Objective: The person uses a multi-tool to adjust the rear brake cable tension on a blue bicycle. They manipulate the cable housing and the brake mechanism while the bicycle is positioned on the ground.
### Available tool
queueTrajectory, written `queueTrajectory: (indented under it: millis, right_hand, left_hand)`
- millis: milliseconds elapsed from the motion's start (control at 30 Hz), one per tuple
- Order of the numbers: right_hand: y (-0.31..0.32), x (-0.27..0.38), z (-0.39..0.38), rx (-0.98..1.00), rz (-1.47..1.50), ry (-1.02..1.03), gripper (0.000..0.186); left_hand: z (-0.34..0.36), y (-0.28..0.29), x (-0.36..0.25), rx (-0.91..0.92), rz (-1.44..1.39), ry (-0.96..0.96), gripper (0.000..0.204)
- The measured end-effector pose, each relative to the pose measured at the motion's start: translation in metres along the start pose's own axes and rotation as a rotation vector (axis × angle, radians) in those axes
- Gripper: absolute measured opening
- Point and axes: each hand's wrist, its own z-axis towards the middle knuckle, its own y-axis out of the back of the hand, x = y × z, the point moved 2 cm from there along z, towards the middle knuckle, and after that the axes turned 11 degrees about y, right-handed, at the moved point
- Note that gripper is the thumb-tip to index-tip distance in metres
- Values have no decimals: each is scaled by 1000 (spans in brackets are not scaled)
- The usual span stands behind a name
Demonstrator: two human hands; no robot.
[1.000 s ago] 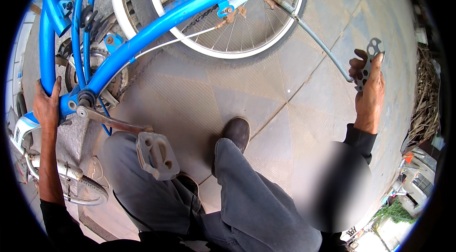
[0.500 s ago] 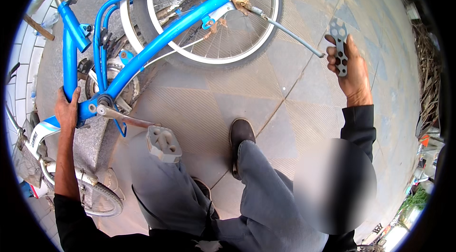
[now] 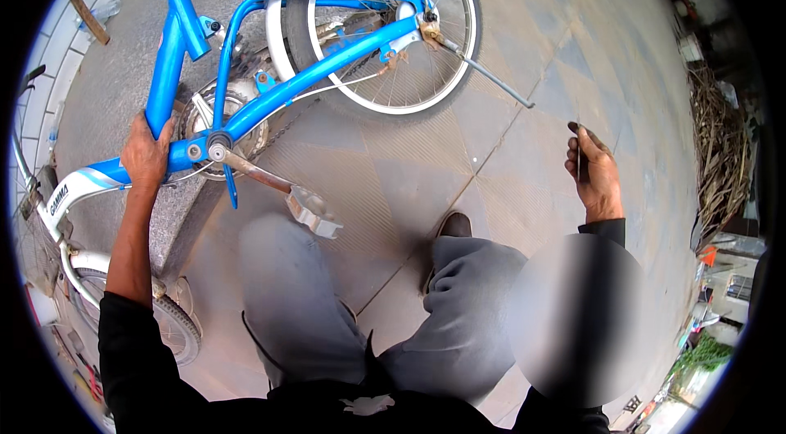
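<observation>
A blue and white bicycle leans over on its side in front of me. My left hand is wrapped round its blue frame tube, near the bottom bracket and chainring. Out to the right, my right hand grips a flat grey multi-hole bicycle spanner, now seen edge-on and mostly covered by the fingers. It is held apart from the bicycle. The rear wheel and the grey kickstand lie at the top, left of the spanner. A crank arm with a worn pedal points toward my left knee.
Patterned paving tiles cover the ground around my feet. A grey stone slab lies under the bicycle. At the right edge is a heap of dry sticks. A white tiled surface and a wooden stick are at far left.
The bicycle frame and my left hand on it now appear further right in view. My right hand has come lower, and its spanner has turned from flat-on to edge-on.
</observation>
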Motion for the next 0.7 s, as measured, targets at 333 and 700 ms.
queueTrajectory:
  millis: [333, 700]
  right_hand:
    - [-34, -59, 91, 114, 83, 22, 24]
    - [-26, -90, 160, 201, 133, 82, 38]
  left_hand:
    - [-11, 49, -9, -154, -77, -7, 45]
    - [-159, 84, -340, 871, -935, -109, 37]
